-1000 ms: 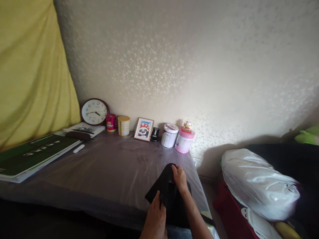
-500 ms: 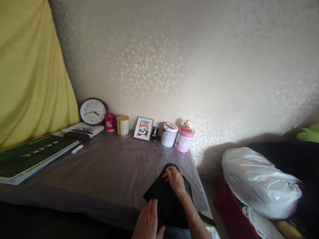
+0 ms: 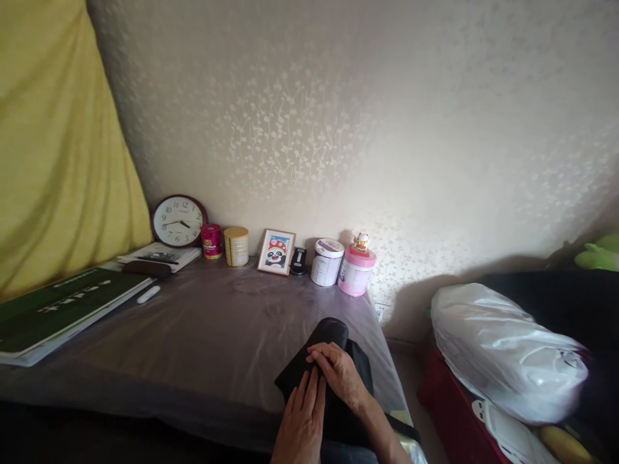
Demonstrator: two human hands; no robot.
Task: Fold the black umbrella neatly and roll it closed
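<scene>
I see the left hand (image 3: 300,407) straight-fingered, gripping nothing visible on the black fabric (image 3: 333,331), and the right hand (image 3: 342,375) half-curled, pinching or not I can't tell, so uneven pressure could bunch it.

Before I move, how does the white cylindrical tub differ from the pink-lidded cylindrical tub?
The pink-lidded cylindrical tub carries a small figurine; the white cylindrical tub does not. The white tub stands left of the pink-lidded tub. Both stand upright, lidded, on the grey-covered table.

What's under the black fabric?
The gray tabletop shows beside the black fabric; anything directly beneath is covered and can't be seen. The left hand and right hand hide part of its upper side.
</scene>
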